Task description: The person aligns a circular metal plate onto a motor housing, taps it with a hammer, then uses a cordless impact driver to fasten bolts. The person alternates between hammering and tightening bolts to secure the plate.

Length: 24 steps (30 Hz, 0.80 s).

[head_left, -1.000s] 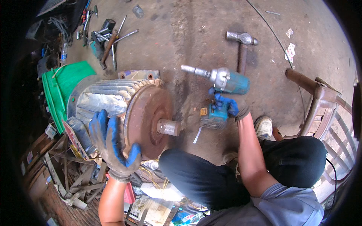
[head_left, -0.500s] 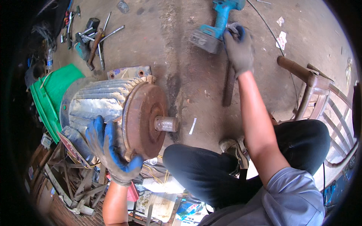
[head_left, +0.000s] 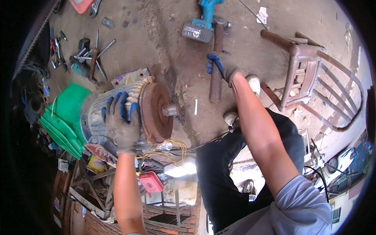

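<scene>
A large electric motor (head_left: 117,100) with a ribbed housing lies on its side, its rusty end cover (head_left: 154,111) and bare shaft (head_left: 171,110) pointing right. My gloved left hand (head_left: 122,125) rests on the ribs, fingers apart and stretched out, gripping nothing. To the right, a hammer (head_left: 215,88) lies on the ground with its head away from me. My gloved right hand (head_left: 225,66) is on the middle of its handle, blue fingers bent across it. Just beyond the hammer's head end is a teal cordless power tool (head_left: 203,25) with a dark battery.
A brown wooden chair (head_left: 305,74) stands at right. Sockets, bars and another hammer (head_left: 94,64) lie in a heap at far left. Behind the motor is a green plastic sheet or bin (head_left: 72,102). Yellow wires (head_left: 182,147) and a red case (head_left: 150,182) sit near my left forearm.
My right hand has come from the hammer's head down onto its handle. My left hand has moved up along the motor's ribs. The whole view has shifted.
</scene>
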Each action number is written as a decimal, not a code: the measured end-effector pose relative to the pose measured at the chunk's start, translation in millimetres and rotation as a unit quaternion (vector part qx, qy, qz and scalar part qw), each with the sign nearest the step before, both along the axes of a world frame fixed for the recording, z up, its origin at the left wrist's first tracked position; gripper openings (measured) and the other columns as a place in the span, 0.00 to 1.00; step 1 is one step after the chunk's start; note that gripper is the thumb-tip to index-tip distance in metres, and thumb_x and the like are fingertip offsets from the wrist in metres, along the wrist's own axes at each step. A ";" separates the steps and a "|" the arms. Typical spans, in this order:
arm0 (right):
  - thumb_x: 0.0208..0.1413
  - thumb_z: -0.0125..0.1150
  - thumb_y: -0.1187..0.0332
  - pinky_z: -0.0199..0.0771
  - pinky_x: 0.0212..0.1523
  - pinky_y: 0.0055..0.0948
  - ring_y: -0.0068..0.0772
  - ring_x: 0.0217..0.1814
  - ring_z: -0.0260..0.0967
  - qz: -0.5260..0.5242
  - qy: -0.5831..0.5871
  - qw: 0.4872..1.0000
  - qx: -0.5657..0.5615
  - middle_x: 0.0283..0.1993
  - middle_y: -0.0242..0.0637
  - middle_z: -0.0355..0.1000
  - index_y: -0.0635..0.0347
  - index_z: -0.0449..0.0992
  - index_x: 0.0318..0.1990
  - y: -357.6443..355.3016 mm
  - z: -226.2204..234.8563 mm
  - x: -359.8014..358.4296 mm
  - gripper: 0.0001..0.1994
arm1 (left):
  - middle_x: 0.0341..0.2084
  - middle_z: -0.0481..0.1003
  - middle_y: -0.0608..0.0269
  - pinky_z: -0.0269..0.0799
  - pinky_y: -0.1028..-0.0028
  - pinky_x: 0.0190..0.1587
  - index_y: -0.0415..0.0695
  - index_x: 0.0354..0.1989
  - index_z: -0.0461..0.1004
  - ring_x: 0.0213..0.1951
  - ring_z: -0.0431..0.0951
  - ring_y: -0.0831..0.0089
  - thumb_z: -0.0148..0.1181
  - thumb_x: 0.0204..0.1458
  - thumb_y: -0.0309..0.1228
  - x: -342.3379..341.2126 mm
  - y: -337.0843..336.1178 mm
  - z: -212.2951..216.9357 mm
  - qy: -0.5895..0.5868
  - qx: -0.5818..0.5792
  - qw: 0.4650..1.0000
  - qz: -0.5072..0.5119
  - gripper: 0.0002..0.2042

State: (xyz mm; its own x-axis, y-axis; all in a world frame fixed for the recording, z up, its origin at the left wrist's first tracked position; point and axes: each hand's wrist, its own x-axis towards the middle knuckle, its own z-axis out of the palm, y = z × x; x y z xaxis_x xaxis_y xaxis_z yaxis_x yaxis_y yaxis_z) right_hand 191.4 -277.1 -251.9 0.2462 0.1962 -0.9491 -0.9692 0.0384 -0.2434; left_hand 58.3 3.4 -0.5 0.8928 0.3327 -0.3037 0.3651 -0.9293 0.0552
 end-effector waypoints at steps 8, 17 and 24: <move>0.57 0.65 0.72 0.82 0.24 0.38 0.37 0.24 0.75 -0.126 0.114 0.984 -0.049 0.30 0.42 0.73 0.65 0.68 0.41 -20.5 104.7 -80.9 0.11 | 0.58 0.77 0.58 0.55 0.50 0.71 0.51 0.58 0.78 0.64 0.71 0.51 0.65 0.54 0.41 -6.4 1.6 -2.3 0.015 -0.005 1.000 0.017 0.22; 0.58 0.66 0.68 0.77 0.20 0.36 0.32 0.19 0.70 -0.168 0.083 0.976 -0.111 0.26 0.36 0.72 0.61 0.72 0.38 -21.4 157.2 -130.2 0.10 | 0.59 0.76 0.55 0.56 0.48 0.70 0.51 0.58 0.78 0.64 0.70 0.49 0.64 0.54 0.42 -5.3 4.6 -7.4 0.016 -0.008 1.000 0.001 0.23; 0.60 0.65 0.66 0.79 0.19 0.33 0.30 0.19 0.72 -0.220 0.080 0.963 -0.135 0.25 0.35 0.73 0.60 0.73 0.39 -50.8 209.4 -151.6 0.08 | 0.59 0.76 0.54 0.57 0.50 0.70 0.50 0.58 0.78 0.65 0.69 0.49 0.61 0.56 0.42 -6.7 7.6 -6.1 0.016 -0.003 1.000 0.004 0.22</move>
